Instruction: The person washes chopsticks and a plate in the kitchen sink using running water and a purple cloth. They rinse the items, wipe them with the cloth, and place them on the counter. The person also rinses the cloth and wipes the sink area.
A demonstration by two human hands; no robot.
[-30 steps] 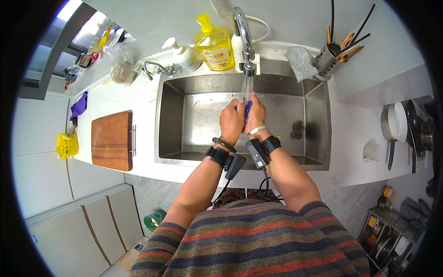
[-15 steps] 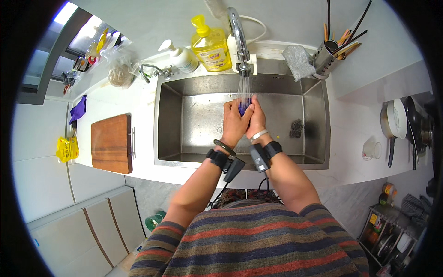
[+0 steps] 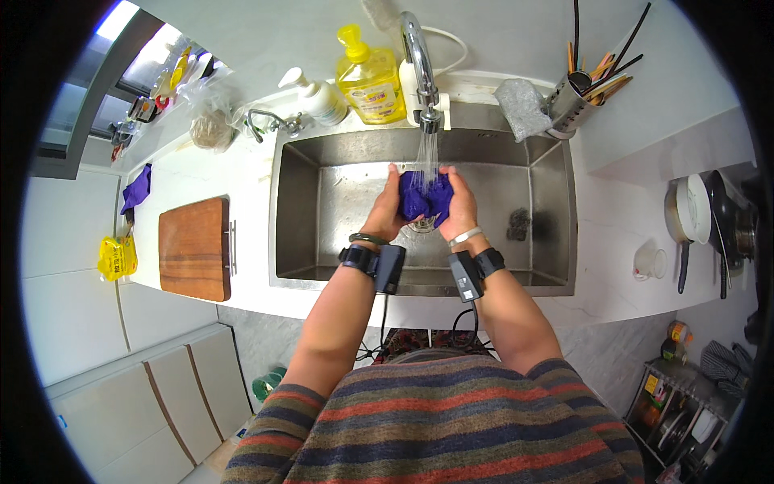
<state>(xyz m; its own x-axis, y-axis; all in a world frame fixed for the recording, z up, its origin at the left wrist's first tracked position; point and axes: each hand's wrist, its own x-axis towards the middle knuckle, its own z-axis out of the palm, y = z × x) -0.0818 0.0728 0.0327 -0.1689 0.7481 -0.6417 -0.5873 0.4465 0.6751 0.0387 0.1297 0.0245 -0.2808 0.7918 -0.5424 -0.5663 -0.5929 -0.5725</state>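
A wet purple cloth (image 3: 425,196) lies bunched between my two hands, under water running from the chrome faucet (image 3: 419,68). My left hand (image 3: 387,207) cups its left side, and my right hand (image 3: 459,203) supports the right side. Both palms face inward, with the fingers partly curled under the cloth and some of them hidden by it. The stainless steel sink (image 3: 347,250) lies below, its drain partly showing beneath the cloth.
A dark scouring pad (image 3: 518,224) rests in the sink's right part. Behind stand a yellow soap bottle (image 3: 372,85) and a white pump bottle (image 3: 318,98). A wooden cutting board (image 3: 194,250) lies left; a utensil holder (image 3: 569,105) stands back right.
My hands have moved apart from a tight clasp. The purple cloth, mostly hidden before, is now spread wider between them under the running water.
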